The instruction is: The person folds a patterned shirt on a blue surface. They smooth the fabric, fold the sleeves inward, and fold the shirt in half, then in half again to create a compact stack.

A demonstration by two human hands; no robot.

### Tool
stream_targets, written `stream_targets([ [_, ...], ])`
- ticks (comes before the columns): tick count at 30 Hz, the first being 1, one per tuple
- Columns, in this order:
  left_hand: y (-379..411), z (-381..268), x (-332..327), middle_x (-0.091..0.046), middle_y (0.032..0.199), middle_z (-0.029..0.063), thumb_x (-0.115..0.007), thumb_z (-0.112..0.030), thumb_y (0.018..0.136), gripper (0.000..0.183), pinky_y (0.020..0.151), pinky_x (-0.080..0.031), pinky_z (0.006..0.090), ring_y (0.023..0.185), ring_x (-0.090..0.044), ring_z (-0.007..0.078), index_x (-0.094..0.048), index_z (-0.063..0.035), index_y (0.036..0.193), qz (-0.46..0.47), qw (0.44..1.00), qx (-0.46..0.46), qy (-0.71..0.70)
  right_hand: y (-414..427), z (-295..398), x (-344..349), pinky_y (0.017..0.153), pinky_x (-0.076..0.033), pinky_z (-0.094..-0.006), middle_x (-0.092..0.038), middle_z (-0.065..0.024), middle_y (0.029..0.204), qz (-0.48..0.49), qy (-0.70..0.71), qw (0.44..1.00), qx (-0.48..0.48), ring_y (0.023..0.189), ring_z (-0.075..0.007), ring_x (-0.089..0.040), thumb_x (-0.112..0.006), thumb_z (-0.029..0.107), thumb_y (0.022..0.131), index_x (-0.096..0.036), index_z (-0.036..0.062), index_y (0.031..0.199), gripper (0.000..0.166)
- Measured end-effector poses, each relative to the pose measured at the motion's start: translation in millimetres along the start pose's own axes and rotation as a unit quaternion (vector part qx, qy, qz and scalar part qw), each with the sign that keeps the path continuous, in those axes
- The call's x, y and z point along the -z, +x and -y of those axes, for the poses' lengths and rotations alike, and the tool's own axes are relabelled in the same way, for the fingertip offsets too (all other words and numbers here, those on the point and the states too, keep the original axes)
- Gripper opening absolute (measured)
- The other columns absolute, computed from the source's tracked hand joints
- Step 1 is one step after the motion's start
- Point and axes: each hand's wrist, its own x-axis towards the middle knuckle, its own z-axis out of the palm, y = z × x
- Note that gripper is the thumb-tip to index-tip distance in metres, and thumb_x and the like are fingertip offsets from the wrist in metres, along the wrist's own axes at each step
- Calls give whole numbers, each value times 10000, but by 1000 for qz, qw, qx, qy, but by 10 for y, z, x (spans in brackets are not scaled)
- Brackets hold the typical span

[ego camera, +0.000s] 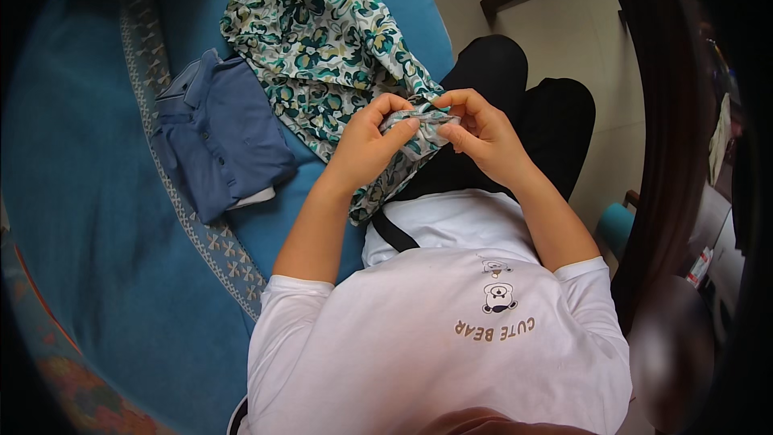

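Note:
A floral garment [314, 42] in green, white and olive spreads over the blue seat or bed cover and reaches across to my lap. My left hand [377, 133] pinches a bunched edge of it between thumb and fingers. Close beside it, my right hand [480, 133] grips the same gathered part from the other side. The pale underside of the cloth shows between the two hands. What kind of garment it is cannot be told. Left of it lies a folded blue polo shirt [226, 133], collar towards the top, with a bit of white cloth [256, 197] showing beneath.
The blue cover [90, 193] carries a grey patterned band [145, 60]. Dark wooden furniture [664, 133] curves along the right side, above a tiled floor [580, 42]. A teal cylindrical object [615, 226] is near its foot. Several blurred items sit at the far right.

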Motion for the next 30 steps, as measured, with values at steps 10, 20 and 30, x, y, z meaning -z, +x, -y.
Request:
stream_targets([
  [10, -196, 100, -290, -509, 726, -21, -735, -63, 655, 218, 941, -383, 397, 744, -511, 174, -623, -164, 812, -134, 771, -464, 416, -38, -203, -72, 663, -490, -232, -544, -58, 859, -116, -88, 978, 149, 735, -135, -600, -574, -72, 777, -542, 15, 887, 144],
  [20, -213, 199, -452, -510, 666, -27, -738, -74, 665, 177, 827, -403, 351, 647, -492, 161, -652, -153, 798, -126, 774, -455, 421, -70, -210, 11, 566, -451, -249, -567, -58, 841, -115, -151, 971, 146, 652, -120, -575, -583, -82, 756, -561, 21, 875, 159],
  [30, -212, 249, -487, -484, 660, -28, -740, -70, 658, 227, 694, -364, 324, 621, -476, 172, -643, -148, 847, -127, 773, -468, 409, -69, -201, -32, 626, -483, -229, -629, -42, 795, -106, -69, 988, 94, 680, -91, -605, -595, -24, 821, -571, 14, 896, 87],
])
